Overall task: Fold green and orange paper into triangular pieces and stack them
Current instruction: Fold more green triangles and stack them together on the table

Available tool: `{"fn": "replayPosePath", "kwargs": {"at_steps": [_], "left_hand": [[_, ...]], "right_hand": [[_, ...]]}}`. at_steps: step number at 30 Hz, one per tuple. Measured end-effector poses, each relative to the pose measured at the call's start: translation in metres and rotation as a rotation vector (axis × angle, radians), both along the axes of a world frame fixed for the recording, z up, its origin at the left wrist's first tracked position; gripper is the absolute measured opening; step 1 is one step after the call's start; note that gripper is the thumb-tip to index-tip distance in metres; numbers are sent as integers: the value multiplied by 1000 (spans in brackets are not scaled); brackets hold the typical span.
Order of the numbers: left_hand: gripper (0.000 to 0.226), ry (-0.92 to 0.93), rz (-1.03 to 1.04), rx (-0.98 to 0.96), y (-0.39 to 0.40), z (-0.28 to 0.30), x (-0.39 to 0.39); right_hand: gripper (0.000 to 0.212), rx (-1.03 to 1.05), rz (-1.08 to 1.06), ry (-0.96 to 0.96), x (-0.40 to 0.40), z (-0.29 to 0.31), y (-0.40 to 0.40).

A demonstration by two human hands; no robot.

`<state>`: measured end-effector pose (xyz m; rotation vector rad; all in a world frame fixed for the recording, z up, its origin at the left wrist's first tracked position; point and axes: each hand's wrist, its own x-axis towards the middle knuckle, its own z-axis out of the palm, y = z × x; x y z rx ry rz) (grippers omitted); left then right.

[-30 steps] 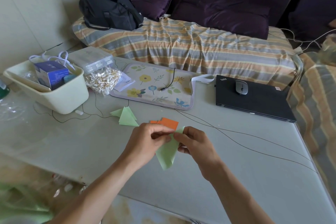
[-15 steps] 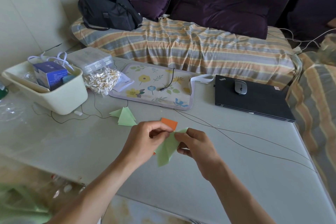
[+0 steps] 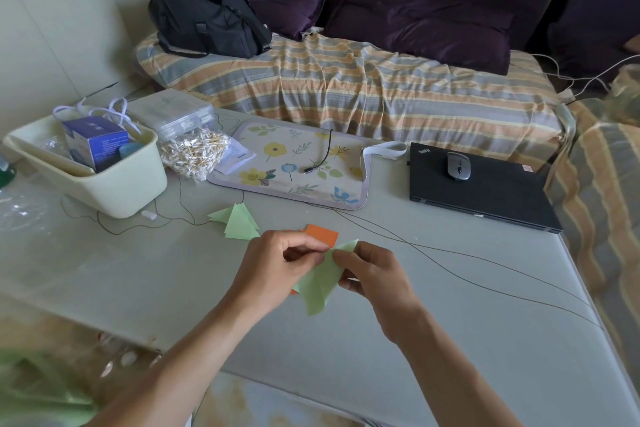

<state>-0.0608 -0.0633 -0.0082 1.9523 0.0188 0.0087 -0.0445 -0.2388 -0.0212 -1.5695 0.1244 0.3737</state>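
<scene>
A light green paper [image 3: 320, 282], partly folded with a pointed lower end, hangs just above the grey table [image 3: 138, 274]. My left hand [image 3: 277, 267] pinches its upper left edge between thumb and fingers. My right hand [image 3: 372, 274] pinches its upper right corner. Behind my hands lies orange paper [image 3: 322, 235] flat on the table, mostly hidden by them. Folded green triangular pieces [image 3: 239, 221] lie in a small pile to the left of the orange paper.
A cream bin [image 3: 104, 184] with a blue box stands at the left, a bag of cotton swabs [image 3: 194, 152] beside it. A floral mat [image 3: 294, 166], a black laptop [image 3: 485, 198] with a mouse [image 3: 458, 166], and thin cables [image 3: 450, 256] cross the table.
The green paper has been turned and raised slightly between my hands; its upper right corner now sticks up past my right fingers. The piles on the table have not moved.
</scene>
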Motion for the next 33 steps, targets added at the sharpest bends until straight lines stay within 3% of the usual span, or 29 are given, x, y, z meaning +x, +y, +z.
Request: {"fn": "replayPosePath", "kwargs": {"at_steps": [12, 33], "left_hand": [[19, 128, 17, -136, 2, -2, 1], [15, 210, 67, -181, 6, -1, 2]], "right_hand": [[16, 37, -175, -41, 2, 2, -2], [14, 80, -123, -28, -2, 7, -1]]}}
